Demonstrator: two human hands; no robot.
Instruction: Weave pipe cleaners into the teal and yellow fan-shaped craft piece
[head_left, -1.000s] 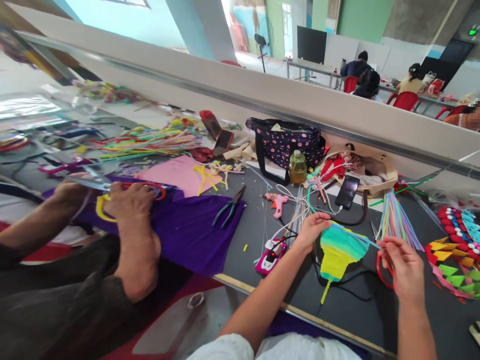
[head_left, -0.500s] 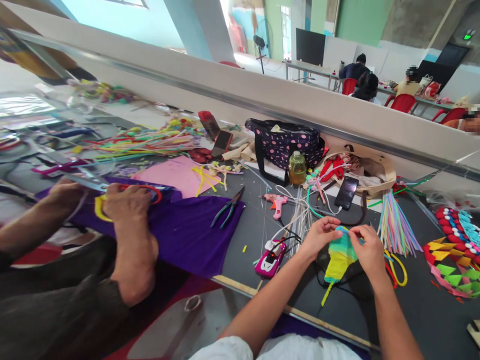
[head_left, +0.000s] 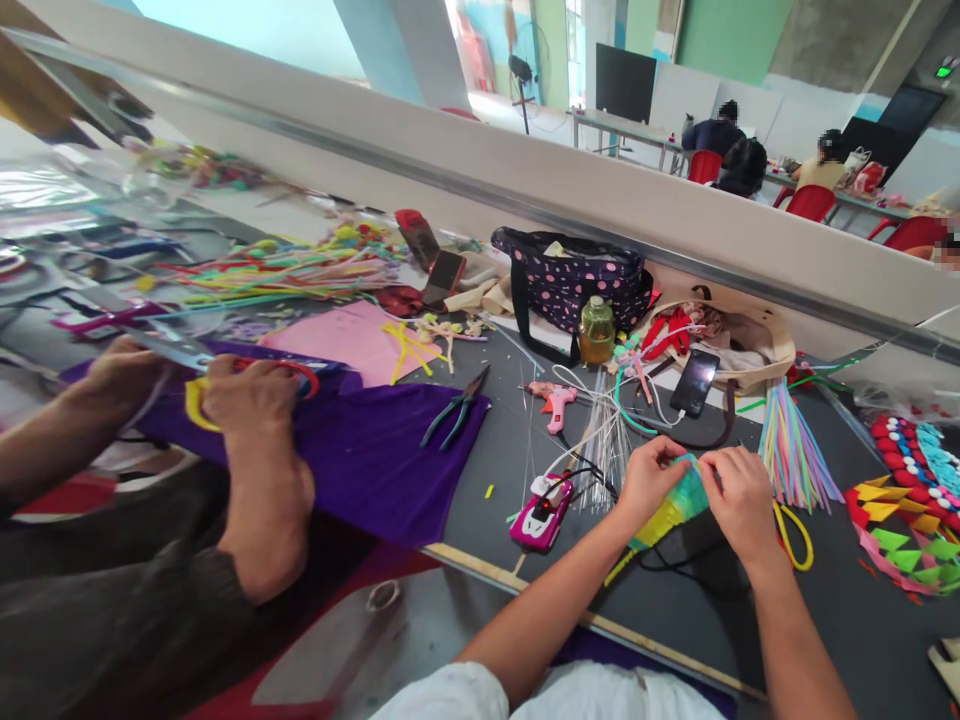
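A fuzzy yellow, green and teal pipe-cleaner piece [head_left: 681, 503], wide at the top and tapering to a thin yellow stem, is between my hands. My left hand [head_left: 649, 482] pinches its upper teal edge from the left, partly covering the piece. At the same edge, on the right, my right hand [head_left: 739, 497] closes thumb and fingers on it. The fingertips of both hands are close together. Below my right hand lie scissors [head_left: 801, 540] with yellow and red handles, partly hidden. A black cord runs on the table beneath the piece.
A pink glue gun [head_left: 556, 402], a magenta power strip [head_left: 541, 515] and pliers [head_left: 455, 410] lie left of my hands. Behind are a phone [head_left: 695, 383], bottle [head_left: 597, 335] and dotted bag [head_left: 551, 290]. Pastel pipe cleaners [head_left: 796, 450] lie right. A co-worker's hand [head_left: 251, 395] holds scissors over purple cloth [head_left: 382, 460].
The piece has turned between my hands: its stem has swung left toward my left forearm, and it sits lower behind my left hand. Both hands remain pinched at its top edge.
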